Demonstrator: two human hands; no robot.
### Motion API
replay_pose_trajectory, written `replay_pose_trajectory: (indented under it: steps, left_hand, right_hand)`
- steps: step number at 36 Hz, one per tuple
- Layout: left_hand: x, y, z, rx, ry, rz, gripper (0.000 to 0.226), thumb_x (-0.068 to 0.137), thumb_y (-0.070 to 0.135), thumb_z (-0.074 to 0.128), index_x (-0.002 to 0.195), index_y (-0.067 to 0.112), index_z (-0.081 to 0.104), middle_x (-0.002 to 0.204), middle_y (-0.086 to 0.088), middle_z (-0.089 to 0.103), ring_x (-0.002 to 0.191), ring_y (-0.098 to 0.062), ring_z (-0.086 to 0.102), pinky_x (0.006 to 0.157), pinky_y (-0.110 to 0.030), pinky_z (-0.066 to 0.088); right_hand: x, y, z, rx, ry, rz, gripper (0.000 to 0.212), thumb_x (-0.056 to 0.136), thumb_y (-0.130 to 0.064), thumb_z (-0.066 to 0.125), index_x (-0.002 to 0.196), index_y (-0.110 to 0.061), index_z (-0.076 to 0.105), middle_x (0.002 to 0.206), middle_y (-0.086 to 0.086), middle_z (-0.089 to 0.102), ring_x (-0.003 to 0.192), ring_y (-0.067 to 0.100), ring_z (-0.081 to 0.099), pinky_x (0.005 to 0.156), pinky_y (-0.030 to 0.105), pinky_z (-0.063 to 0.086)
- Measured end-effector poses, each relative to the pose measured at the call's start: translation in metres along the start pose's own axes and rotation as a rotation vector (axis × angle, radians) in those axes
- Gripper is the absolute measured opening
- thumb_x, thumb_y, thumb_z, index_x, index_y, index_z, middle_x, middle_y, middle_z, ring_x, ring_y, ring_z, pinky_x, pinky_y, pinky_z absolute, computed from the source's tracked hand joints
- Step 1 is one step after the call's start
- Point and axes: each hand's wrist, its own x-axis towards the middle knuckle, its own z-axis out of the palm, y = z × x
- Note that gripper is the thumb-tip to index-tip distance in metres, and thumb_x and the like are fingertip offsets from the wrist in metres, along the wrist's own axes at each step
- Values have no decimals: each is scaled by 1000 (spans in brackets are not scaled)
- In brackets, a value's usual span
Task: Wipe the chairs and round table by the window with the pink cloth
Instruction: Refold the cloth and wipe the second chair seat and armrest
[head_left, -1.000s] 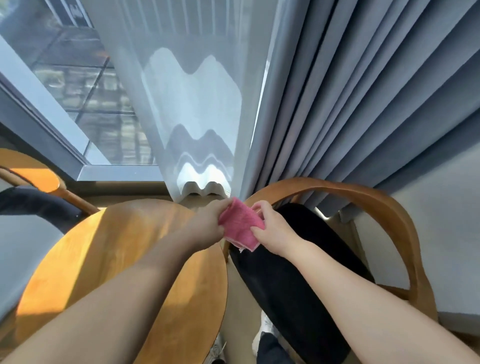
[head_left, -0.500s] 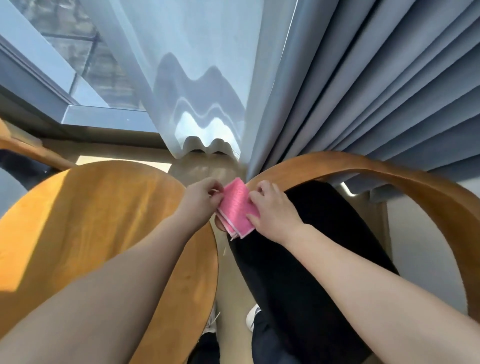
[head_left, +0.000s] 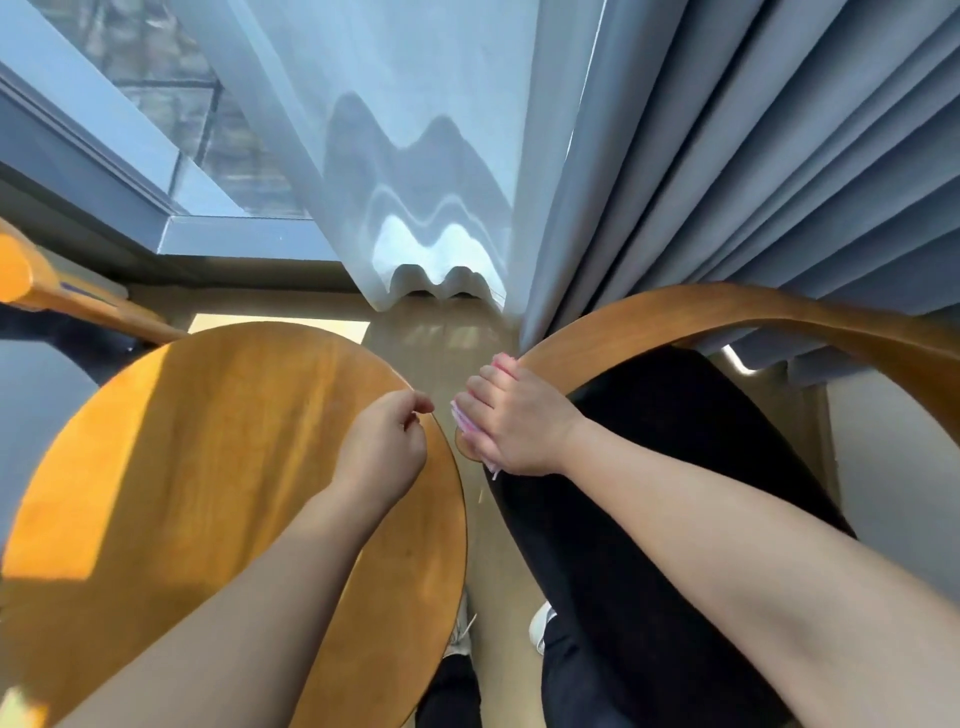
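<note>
The right grip (head_left: 511, 421) lies spread over the pink cloth (head_left: 464, 419), fingers (head_left: 480, 375) fairly straight and pressing it onto the near end of the chair (head_left: 675, 312) rail; the thumb is out of sight. Only pink edges show, just past the fingertips and under the heel of the palm. Right of this grip the curved wooden rail sweeps away, with the black seat cushion (head_left: 675, 467) just below it. The left grip (head_left: 384, 447) hovers close to the left, apart from the cloth, fingers loosely curled with nothing in them, over the rim of the round counter (head_left: 234, 441). Sunlight falls across the counter's far left part. Beyond both grips hang a sheer curtain (head_left: 415, 156) and a grey pleated curtain (head_left: 727, 156). Far left of the left grip, a second chair (head_left: 31, 280) shows in part.
</note>
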Motion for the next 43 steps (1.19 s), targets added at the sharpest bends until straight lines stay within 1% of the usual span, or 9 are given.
replay_pose_trajectory:
  steps: [7,13,19,22,28,32,37,40,43]
  left_hand:
    - [-5,18,11,108,19,94,23,90,12,55,111,15,65,104,4,65,88,-4,52,75,-14,35]
    - [0,35,21,184,41,228,19,88,17,60,106,18,67,105,5,64,95,-13,58,73,-21,41]
    - [14,45,40,180,38,270,20,87,14,59,105,13,68,107,-1,64,100,-20,57,78,-32,47]
    - [22,51,51,201,39,338,19,85,10,61,103,10,67,106,-3,64,100,-23,57,82,-31,46]
    - [47,84,69,148,72,452,15,85,9,57,96,9,67,102,-4,61,96,-20,53,75,-29,46]
    - [75,98,89,171,79,592,22,88,14,51,103,7,65,110,-9,61,98,-25,54,84,-29,41]
    - [86,100,108,267,-6,692,41,95,27,40,126,6,60,130,-10,58,123,-29,50,106,-41,40]
    - [85,99,111,370,-64,756,46,96,30,35,134,11,53,140,-7,51,133,-25,43,114,-42,29]
    - [87,99,111,424,-90,747,48,95,31,34,136,13,51,142,-6,48,135,-23,40,117,-35,18]
  right_hand:
    - [-5,32,-6,-95,-30,42,48,100,-40,25,114,-9,60,103,10,61,96,29,51,98,42,34]
    - [-11,49,-1,-71,-7,40,45,100,-40,30,119,-9,57,105,9,59,97,29,52,98,43,38]
    - [-28,88,-4,-11,70,198,40,101,-36,30,114,-11,58,103,8,60,95,29,53,96,45,41]
    - [-40,113,-8,-28,25,269,41,101,-37,27,116,-13,56,107,7,60,99,28,53,100,42,36]
    - [-61,147,-8,-28,39,345,42,97,-37,33,119,-12,56,106,7,59,98,30,54,97,42,36]
    - [-76,164,-9,-15,27,409,45,95,-37,33,123,-10,57,109,9,60,100,32,55,95,44,38]
    - [-104,191,-13,-31,-35,559,51,98,-41,25,128,-10,53,120,13,61,107,34,57,97,44,41]
    - [-109,194,-12,-20,-33,568,52,98,-40,27,130,-7,54,123,16,61,108,37,58,98,45,43]
    - [-111,194,-13,4,-43,543,61,97,-44,25,138,-5,47,140,22,49,125,40,48,111,49,32]
